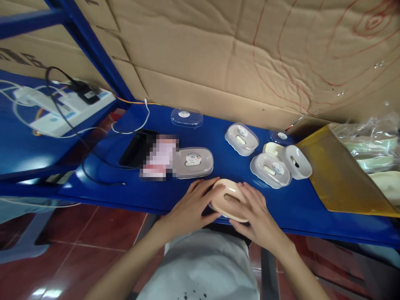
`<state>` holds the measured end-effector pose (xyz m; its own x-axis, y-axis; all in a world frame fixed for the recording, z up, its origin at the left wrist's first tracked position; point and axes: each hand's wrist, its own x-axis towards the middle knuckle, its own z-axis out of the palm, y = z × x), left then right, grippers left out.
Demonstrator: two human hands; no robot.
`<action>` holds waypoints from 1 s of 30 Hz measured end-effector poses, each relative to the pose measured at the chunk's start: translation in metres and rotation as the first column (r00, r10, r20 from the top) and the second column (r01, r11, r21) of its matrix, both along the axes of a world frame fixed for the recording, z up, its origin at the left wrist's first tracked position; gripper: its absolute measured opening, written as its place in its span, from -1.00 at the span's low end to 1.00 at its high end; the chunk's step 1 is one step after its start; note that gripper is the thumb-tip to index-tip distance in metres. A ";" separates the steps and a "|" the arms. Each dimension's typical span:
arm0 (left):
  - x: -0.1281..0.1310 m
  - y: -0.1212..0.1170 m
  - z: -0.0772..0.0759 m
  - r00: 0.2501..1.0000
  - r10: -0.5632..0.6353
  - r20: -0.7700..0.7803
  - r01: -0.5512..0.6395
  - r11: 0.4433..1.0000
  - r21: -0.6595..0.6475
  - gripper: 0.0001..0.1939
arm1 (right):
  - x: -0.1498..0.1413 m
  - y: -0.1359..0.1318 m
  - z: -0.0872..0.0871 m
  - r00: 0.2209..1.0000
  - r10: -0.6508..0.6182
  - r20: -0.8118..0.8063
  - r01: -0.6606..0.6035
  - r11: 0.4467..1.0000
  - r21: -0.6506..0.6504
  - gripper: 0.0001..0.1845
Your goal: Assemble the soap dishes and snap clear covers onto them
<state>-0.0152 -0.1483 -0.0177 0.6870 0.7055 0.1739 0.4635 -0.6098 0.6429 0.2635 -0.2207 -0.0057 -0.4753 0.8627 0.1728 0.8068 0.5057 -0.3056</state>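
A beige oval plastic box with a slot in its top is held at the front edge of the blue table. My left hand grips its left side, fingers on top and thumb low on the near side. From the right, my right hand closes round it, one finger lying across the top by the slot. What is under the box is mostly hidden. Just beyond my left hand sits a pale oval box under a clear lid with a round sticker. Another lidded box lies beyond my right hand.
Farther back are a lidded box and loose clear lids. A white oval box leans by a yellow-sided carton of bagged parts. A phone-like black object, cables and a power strip are left; cardboard lines the back.
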 end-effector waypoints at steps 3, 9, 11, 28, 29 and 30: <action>0.001 0.001 0.000 1.000 -0.014 -0.011 0.014 1.000 0.012 -0.24 | -0.005 -0.004 -0.002 1.000 0.011 0.025 -0.013 0.998 0.060 -0.43; 0.002 0.000 -0.005 1.000 0.005 -0.030 -0.004 1.000 0.031 -0.27 | -0.010 -0.006 -0.002 0.995 0.001 0.096 -0.015 0.988 0.152 -0.46; 0.003 0.000 -0.007 0.999 0.019 -0.027 -0.018 0.999 0.050 -0.28 | -0.011 -0.006 -0.001 0.993 -0.009 0.120 -0.009 0.989 0.147 -0.47; 0.006 -0.001 -0.011 0.998 0.054 -0.033 -0.049 0.990 0.136 -0.40 | 0.005 0.014 0.004 0.989 0.144 -0.038 -0.137 0.979 0.150 -0.36; 0.006 -0.002 -0.011 0.998 0.054 -0.033 -0.049 0.990 0.136 -0.41 | 0.009 0.020 0.010 0.985 0.159 -0.063 -0.149 0.980 0.134 -0.39; 0.006 -0.002 -0.010 0.998 0.052 -0.034 -0.047 0.990 0.137 -0.42 | 0.012 0.029 0.016 0.983 0.162 -0.090 -0.150 0.981 0.125 -0.43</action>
<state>-0.0094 -0.1500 -0.0278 0.6600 0.7102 0.2450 0.5174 -0.6661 0.5372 0.2760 -0.1919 0.0105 -0.5780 0.7499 0.3219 0.6834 0.6603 -0.3113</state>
